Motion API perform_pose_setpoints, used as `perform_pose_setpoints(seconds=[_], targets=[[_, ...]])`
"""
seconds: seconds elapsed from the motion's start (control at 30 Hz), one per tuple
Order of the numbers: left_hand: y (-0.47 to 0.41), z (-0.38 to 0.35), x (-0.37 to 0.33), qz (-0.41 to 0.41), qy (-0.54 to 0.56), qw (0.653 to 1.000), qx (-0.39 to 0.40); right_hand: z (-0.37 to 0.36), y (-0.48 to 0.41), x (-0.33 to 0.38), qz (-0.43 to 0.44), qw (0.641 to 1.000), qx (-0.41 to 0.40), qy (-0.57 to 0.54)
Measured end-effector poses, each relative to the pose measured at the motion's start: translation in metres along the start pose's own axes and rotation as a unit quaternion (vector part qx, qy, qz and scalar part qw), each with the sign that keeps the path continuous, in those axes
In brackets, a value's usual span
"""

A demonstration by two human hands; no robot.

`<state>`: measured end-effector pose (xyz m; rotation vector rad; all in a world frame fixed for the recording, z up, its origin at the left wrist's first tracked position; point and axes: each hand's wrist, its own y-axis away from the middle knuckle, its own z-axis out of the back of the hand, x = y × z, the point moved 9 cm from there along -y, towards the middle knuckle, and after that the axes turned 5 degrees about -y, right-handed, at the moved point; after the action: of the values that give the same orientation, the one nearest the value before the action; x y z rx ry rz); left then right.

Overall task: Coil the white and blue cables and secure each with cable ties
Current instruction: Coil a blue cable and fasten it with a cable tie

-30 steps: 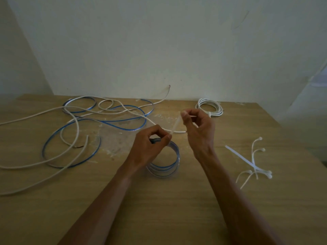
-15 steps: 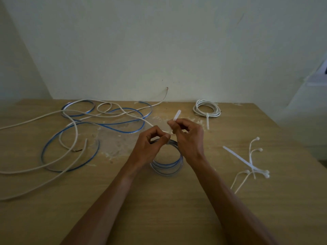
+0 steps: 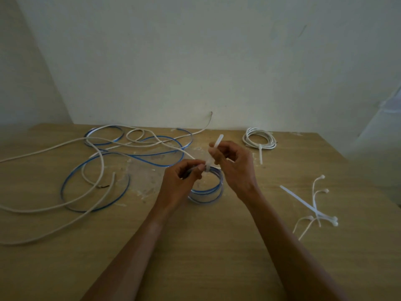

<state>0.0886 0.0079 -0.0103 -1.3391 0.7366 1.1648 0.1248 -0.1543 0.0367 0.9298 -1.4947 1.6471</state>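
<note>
A small blue cable coil (image 3: 208,192) stands on edge at the middle of the wooden table (image 3: 195,257). My left hand (image 3: 184,179) pinches the top of the coil together with the head of a white cable tie (image 3: 213,153). My right hand (image 3: 232,166) pinches the tie's tail, which sticks up and away from me. Loose blue cable (image 3: 121,157) and loose white cable (image 3: 95,185) sprawl over the table's left half. A white coil (image 3: 259,139) bound by a tie lies at the back right.
Several spare white cable ties (image 3: 314,207) lie in a heap on the table's right side. A pale wall (image 3: 195,61) rises right behind the table. The table's right edge runs diagonally near the spare ties.
My right hand came down toward my left hand and the coil, then drew the tie's tail up and away; the tail now sticks out further above my fingers. The coil stays put.
</note>
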Motion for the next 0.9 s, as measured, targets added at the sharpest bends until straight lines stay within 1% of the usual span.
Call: perform_pose_setpoints(seconds=[0.1, 0.17, 0.2, 0.23, 0.27, 0.3, 0.33, 0.37, 0.4, 0.43, 0.5, 0.53, 0.63, 0.7, 0.73, 0.8, 0.83, 0.9], targets=[[-0.004, 0.015, 0.007, 0.002, 0.001, 0.998, -0.059, 0.008, 0.001, -0.001, -0.018, 0.999, 0.001, -0.043], [-0.004, 0.024, 0.008, -0.006, -0.029, 0.995, -0.097, 0.009, 0.002, -0.006, -0.065, 0.996, 0.035, -0.049], [-0.003, 0.027, 0.006, -0.023, -0.068, 0.991, -0.112, 0.009, 0.003, -0.009, -0.098, 0.993, 0.052, -0.036], [-0.002, 0.029, 0.003, -0.045, -0.120, 0.985, -0.117, 0.012, 0.004, -0.014, -0.129, 0.990, 0.059, -0.005], [0.000, 0.029, -0.001, -0.066, -0.166, 0.977, -0.114, 0.018, 0.005, -0.015, -0.139, 0.987, 0.049, 0.061], [0.000, 0.029, -0.004, -0.081, -0.194, 0.971, -0.110, 0.026, 0.004, -0.010, -0.121, 0.979, 0.030, 0.158], [0.000, 0.029, -0.004, -0.091, -0.203, 0.969, -0.106, 0.030, 0.002, -0.002, -0.080, 0.963, 0.015, 0.258], [0.000, 0.029, -0.006, -0.101, -0.206, 0.968, -0.104, 0.027, 0.002, 0.011, -0.034, 0.942, 0.019, 0.334], [-0.002, 0.029, -0.007, -0.110, -0.207, 0.967, -0.101, 0.017, 0.003, 0.020, -0.005, 0.922, 0.050, 0.384], [-0.003, 0.027, -0.008, -0.120, -0.208, 0.966, -0.096, 0.004, 0.004, 0.023, -0.005, 0.903, 0.103, 0.418], [-0.005, 0.028, -0.007, -0.127, -0.204, 0.966, -0.095, -0.017, 0.012, 0.013, -0.059, 0.868, 0.214, 0.444], [-0.005, 0.029, -0.006, -0.124, -0.203, 0.966, -0.099, -0.022, 0.017, 0.009, -0.085, 0.861, 0.247, 0.437], [-0.004, 0.028, -0.003, -0.113, -0.175, 0.972, -0.110, -0.018, 0.019, -0.002, -0.130, 0.855, 0.290, 0.409], [-0.002, 0.030, -0.003, -0.100, -0.123, 0.978, -0.139, -0.009, 0.017, -0.012, -0.172, 0.877, 0.300, 0.334], [0.000, 0.035, -0.002, -0.088, -0.100, 0.977, -0.166, -0.001, 0.015, -0.018, -0.193, 0.891, 0.290, 0.290], [0.002, 0.046, 0.001, -0.066, -0.077, 0.973, -0.209, 0.019, 0.012, -0.031, -0.233, 0.920, 0.237, 0.207], [0.002, 0.048, 0.004, -0.060, -0.077, 0.971, -0.218, 0.030, 0.010, -0.037, -0.253, 0.933, 0.200, 0.158], [0.002, 0.049, 0.012, -0.049, -0.088, 0.973, -0.209, 0.050, 0.005, -0.048, -0.281, 0.952, 0.110, 0.043]])
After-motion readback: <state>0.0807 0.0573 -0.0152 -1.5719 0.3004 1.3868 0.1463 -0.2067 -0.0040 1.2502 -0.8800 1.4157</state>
